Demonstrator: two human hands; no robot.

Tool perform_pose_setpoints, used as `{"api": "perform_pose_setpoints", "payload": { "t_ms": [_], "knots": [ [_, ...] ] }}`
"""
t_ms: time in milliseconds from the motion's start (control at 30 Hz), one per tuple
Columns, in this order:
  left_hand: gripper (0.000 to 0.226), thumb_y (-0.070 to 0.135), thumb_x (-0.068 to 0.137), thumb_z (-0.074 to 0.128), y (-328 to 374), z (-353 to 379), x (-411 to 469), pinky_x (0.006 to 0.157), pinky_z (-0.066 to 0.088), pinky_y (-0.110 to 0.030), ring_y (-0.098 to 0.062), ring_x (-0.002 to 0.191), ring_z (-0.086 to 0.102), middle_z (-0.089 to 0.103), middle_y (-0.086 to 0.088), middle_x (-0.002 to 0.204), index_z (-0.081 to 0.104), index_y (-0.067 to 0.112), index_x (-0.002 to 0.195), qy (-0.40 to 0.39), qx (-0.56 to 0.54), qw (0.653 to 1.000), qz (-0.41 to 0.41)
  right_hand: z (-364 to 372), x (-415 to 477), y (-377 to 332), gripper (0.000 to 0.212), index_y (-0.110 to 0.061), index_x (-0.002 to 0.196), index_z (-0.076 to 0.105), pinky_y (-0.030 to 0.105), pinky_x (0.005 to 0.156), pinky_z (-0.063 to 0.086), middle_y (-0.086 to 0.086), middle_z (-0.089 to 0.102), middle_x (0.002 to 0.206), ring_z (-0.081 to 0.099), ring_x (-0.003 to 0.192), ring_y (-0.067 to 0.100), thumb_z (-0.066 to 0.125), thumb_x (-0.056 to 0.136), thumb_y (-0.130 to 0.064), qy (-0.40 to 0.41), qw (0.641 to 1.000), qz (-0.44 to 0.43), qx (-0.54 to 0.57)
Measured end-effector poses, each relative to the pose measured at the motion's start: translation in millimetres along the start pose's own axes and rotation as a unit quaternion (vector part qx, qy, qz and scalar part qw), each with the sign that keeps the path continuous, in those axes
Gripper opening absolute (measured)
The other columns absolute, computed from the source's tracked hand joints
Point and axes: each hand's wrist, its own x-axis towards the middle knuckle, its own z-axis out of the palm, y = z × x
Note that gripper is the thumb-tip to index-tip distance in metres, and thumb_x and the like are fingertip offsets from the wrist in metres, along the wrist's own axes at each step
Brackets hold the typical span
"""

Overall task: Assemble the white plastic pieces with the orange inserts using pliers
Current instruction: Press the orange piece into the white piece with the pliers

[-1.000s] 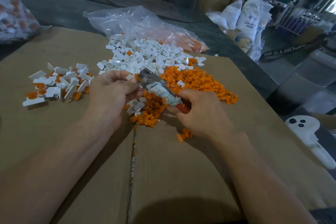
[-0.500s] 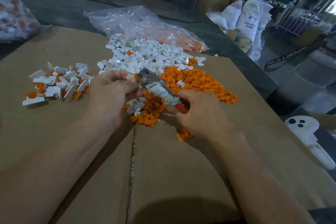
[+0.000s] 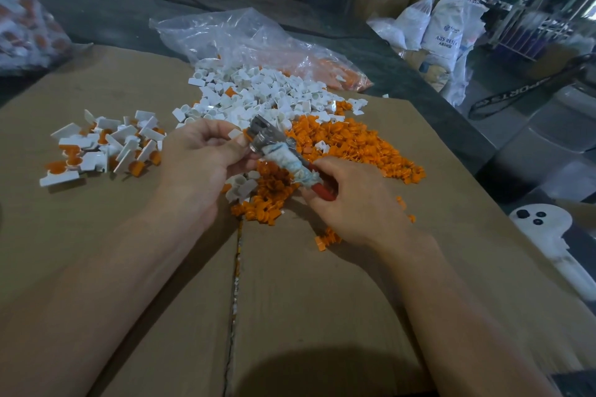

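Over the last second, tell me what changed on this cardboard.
Nothing visibly moved, and nothing was taken up or let go. The left hand still pinches a white piece at the head of the pliers, and the right hand still grips their red handles. The white pile, orange pile and finished pieces lie as before on the cardboard.

Cardboard (image 3: 96, 267): under all the heaps, near and centre.
Assembled pieces (image 3: 103, 148): left, on the cardboard.
Plastic pieces (image 3: 258, 90): far centre, behind the inserts.
Inserts (image 3: 348, 145): right of centre, touching the plastic pieces.
Plastic bag (image 3: 242, 39): far, behind both heaps.
Pliers (image 3: 277, 151): over the inserts' left edge.
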Motion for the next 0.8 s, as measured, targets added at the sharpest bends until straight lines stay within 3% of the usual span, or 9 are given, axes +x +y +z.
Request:
{"api": "perform_pose_setpoints", "payload": {
  "t_ms": [267, 567, 800],
  "knots": [
    [0.024, -0.010, 0.082, 0.057, -1.2, -1.2, 0.0, 0.047, 0.049, -0.017, -0.012, 0.048, 0.064, 0.065, 0.002, 0.051, 0.055, 0.010, 0.068, 0.007, -0.011, 1.000, -0.014, -2.3, -0.6, -4.0, 0.016, -0.016, 0.095, 0.061, 0.031, 0.060, 0.044, 0.000, 0.061, 0.081, 0.053, 0.068, 0.014, 0.062, 0.085, -0.030, 0.006, 1.000, 0.005, -0.001],
    [0.025, -0.011, 0.083, 0.056, -1.6, -2.0, 0.4, 0.048, 0.052, -0.025, -0.014, 0.048, 0.063, 0.066, 0.000, 0.055, 0.053, 0.010, 0.069, 0.018, -0.011, 0.999, -0.030, -1.7, 0.3, -9.3, 0.016, -0.013, 0.083, 0.057, 0.039, 0.058, 0.047, 0.003, 0.059, 0.074, 0.053, 0.065, 0.019, 0.062, 0.084, -0.028, 0.003, 1.000, 0.018, -0.010],
    [0.025, -0.010, 0.083, 0.057, -1.6, -0.5, -0.5, 0.051, 0.055, -0.031, -0.012, 0.045, 0.060, 0.065, 0.000, 0.053, 0.053, 0.010, 0.069, 0.019, -0.009, 0.999, -0.025, -0.3, 0.2, -7.8, 0.017, -0.014, 0.084, 0.059, 0.034, 0.056, 0.043, 0.001, 0.058, 0.072, 0.051, 0.062, 0.017, 0.061, 0.085, -0.031, 0.011, 1.000, 0.014, -0.024]
  ]
}}
